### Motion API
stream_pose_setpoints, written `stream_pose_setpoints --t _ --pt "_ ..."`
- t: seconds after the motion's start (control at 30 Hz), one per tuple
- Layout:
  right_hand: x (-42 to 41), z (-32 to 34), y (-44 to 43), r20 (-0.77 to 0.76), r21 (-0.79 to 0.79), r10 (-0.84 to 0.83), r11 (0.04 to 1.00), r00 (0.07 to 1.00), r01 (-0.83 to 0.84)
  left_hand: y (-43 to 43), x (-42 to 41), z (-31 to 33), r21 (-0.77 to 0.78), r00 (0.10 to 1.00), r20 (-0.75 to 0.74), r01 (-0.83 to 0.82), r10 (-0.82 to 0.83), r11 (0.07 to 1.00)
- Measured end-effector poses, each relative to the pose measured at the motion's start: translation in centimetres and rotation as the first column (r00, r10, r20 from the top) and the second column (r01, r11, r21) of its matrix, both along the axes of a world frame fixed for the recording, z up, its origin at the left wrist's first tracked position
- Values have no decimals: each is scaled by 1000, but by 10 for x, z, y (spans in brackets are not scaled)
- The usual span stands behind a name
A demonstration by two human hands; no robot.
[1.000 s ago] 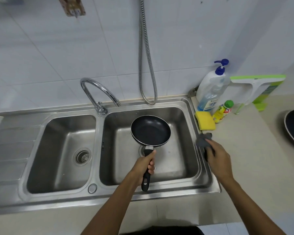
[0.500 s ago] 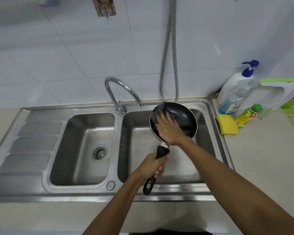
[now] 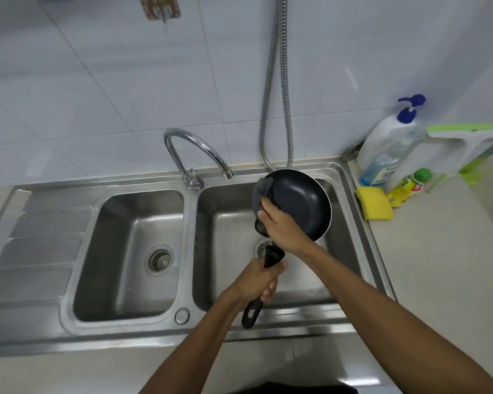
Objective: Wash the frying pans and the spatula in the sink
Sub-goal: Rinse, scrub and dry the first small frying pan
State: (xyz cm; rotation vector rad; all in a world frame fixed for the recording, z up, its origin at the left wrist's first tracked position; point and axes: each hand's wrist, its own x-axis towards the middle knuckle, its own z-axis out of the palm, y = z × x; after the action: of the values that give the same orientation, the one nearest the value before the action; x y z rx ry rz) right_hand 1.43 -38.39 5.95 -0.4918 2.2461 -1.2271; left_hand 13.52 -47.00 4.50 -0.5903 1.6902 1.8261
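A small black frying pan (image 3: 299,203) is held tilted over the right basin of the steel double sink (image 3: 350,194). My left hand (image 3: 258,282) grips its black handle, whose end sticks out below my fist. My right hand (image 3: 279,223) presses a grey cloth (image 3: 261,191) against the pan's left inner side; part of the cloth is hidden under my fingers. No spatula or second pan is in view.
A curved tap (image 3: 194,157) stands between the basins and a metal shower hose (image 3: 276,115) hangs behind the pan. On the counter at right sit a yellow sponge (image 3: 374,201), a pump soap bottle (image 3: 387,149), a small green-capped bottle (image 3: 410,186) and a green-edged squeegee (image 3: 467,137).
My right hand took the grey cloth from the sink's right edge and brought it into the pan, then slid it toward the pan's left side. The view shifted left.
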Motion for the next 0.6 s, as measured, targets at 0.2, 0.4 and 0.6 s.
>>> stream_pose_setpoints --t 0.2,0.4,0.6 --pt "-27 -7 -2 149 -30 -221 973 964 228 12 -19 -2 -137 1000 -5 26 -27 990" --pt "7 -26 41 -56 32 -32 999 998 34 -3 -30 -15 -331 996 -37 60 -77 942" --pt "33 -21 63 -415 -53 -205 978 887 201 -4 -13 -30 -877 989 -66 5 -131 480"
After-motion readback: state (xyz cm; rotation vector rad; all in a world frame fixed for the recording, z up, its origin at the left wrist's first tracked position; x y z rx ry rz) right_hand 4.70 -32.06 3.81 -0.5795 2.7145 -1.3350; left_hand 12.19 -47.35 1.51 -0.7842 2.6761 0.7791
